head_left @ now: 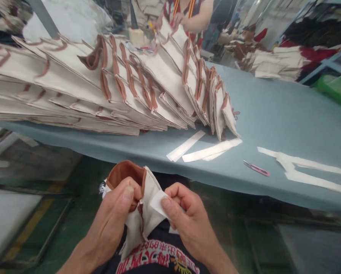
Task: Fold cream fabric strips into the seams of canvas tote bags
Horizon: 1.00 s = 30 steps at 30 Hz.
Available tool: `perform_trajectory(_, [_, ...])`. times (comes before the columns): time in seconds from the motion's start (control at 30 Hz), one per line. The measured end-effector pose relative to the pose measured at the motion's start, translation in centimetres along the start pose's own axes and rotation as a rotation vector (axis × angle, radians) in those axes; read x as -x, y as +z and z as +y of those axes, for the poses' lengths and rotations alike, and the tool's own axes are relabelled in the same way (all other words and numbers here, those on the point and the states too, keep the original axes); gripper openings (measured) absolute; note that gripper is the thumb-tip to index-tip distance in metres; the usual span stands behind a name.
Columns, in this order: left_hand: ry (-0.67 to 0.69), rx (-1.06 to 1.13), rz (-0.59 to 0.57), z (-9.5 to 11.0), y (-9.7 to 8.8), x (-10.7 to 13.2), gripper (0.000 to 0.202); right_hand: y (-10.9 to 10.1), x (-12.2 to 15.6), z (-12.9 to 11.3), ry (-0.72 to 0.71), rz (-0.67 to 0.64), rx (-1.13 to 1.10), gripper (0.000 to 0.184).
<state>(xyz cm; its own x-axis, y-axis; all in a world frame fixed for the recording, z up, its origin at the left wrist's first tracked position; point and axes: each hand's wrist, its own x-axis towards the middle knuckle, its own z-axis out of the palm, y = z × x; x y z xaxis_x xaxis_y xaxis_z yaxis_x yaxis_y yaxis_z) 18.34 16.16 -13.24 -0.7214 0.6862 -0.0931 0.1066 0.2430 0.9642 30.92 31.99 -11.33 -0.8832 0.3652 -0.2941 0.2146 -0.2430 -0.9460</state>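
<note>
Just in front of my body is a cream fabric piece [151, 217] with a brown lining [126, 172] that shows at its open top. My left hand [111, 215] is closed on its edge beside a seam, thumb on top. Between the thumb and fingers of my right hand [189, 217] is a white strip [158, 201], pinched close against the cream side of the piece. Whether the strip touches the fabric I cannot tell. The far end of the strip is hidden by my right fingers.
A long stack of cream-and-brown sewn pieces [159, 95] leans across the blue-covered table [273, 110]. Near its edge lie white strips [212, 149], a pink-handled small cutter [256, 168] and more strips [307, 173]. Across the table a person [197, 19] handles similar pieces.
</note>
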Motion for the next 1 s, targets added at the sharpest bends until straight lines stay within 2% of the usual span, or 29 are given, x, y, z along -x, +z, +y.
perform_trajectory(0.1, [-0.038, -0.04, -0.029, -0.7, -1.0, 0.1, 0.052, 0.8, -0.4, 1.9, 0.07, -0.056, -0.088, 0.064])
perform_trajectory(0.23, [-0.086, -0.115, -0.09, -0.7, -2.6, -0.1, 0.043, 1.6, -0.9, 3.8, 0.093, -0.058, -0.11, 0.066])
perform_trajectory(0.33, [-0.135, -0.162, -0.17, -0.3, -3.8, -0.5, 0.032, 1.7, -1.2, 4.4, 0.093, -0.047, -0.104, 0.067])
perform_trajectory(0.43, [-0.179, -0.162, -0.24, 0.1, -4.8, -0.6, 0.031, 1.7, -1.3, 4.6, 0.099, -0.052, -0.105, 0.068])
perform_trajectory(0.57, [-0.189, -0.213, -0.239, 0.7, -5.4, -0.3, 0.032, 1.8, -1.3, 4.8, 0.117, -0.059, -0.111, 0.069])
perform_trajectory(0.83, [-0.082, -0.474, -0.222, 1.1, -5.8, -0.2, 0.036, 2.4, -0.9, 5.1, 0.135, -0.089, -0.104, 0.07])
perform_trajectory(1.0, [-0.092, -0.5, -0.201, 1.2, -6.2, -0.1, 0.035, 2.6, -0.7, 5.6, 0.151, -0.117, -0.139, 0.071])
